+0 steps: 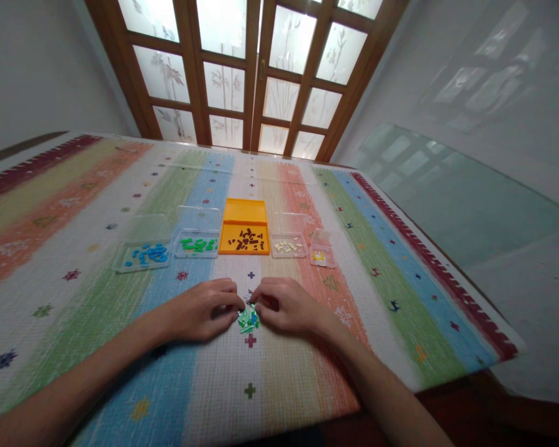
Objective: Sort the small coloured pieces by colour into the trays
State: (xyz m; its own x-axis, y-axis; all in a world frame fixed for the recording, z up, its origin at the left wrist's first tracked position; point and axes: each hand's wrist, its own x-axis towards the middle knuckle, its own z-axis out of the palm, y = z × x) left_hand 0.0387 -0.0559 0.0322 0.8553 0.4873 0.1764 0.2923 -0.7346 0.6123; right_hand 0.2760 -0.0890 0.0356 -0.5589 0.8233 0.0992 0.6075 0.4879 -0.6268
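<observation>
Fingertips of left hand (204, 309) and right hand (284, 305) pinch together on a small green brick cluster (248, 319), lower centre of frame; no writing is readable.

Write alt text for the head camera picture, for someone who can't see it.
Two bare hands, left hand and right hand, meet over a small green brick cluster on a striped mat. Behind them stand an orange tray of dark pieces and clear boxes of blue pieces, green pieces and pale ones.

Backlit window (242, 68) glare, warped edges.
</observation>
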